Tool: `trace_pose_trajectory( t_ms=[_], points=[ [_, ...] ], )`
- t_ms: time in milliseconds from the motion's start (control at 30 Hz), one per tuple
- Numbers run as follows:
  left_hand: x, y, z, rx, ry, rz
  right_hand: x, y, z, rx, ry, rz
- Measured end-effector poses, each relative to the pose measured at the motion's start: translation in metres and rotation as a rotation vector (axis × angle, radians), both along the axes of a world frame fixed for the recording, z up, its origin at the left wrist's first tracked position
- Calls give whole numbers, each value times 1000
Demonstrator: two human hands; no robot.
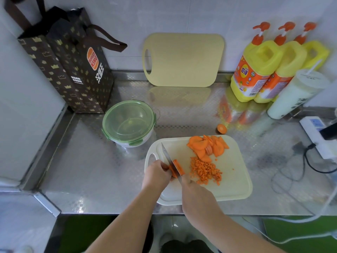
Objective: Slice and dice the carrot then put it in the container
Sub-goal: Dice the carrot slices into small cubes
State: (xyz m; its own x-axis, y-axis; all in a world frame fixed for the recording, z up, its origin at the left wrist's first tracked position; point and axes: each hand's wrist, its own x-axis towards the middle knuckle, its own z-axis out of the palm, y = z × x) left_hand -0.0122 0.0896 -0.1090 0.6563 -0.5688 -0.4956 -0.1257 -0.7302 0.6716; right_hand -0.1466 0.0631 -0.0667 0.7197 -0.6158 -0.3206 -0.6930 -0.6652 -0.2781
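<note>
On the cream cutting board lie a pile of carrot slices at the far side and a heap of diced carrot in the middle. My left hand holds down a small stack of carrot pieces at the board's left. My right hand grips the knife, whose blade cuts down through that stack. The round container with a green lid on top stands left of the board, beyond it.
A carrot end lies on the steel counter behind the board. A second cutting board leans on the wall. A brown paper bag stands far left. Yellow detergent bottles, a white cup and a power strip crowd the right.
</note>
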Motion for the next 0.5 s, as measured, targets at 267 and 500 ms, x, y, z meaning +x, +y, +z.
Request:
trace_pose_trajectory(
  t_ms=[267,500],
  points=[
    [1,-1,1,-7,10,-11,2,-4,-3,-9,12,18],
    [2,0,-1,-16,17,-11,2,-4,-2,-30,6,47]
  ],
)
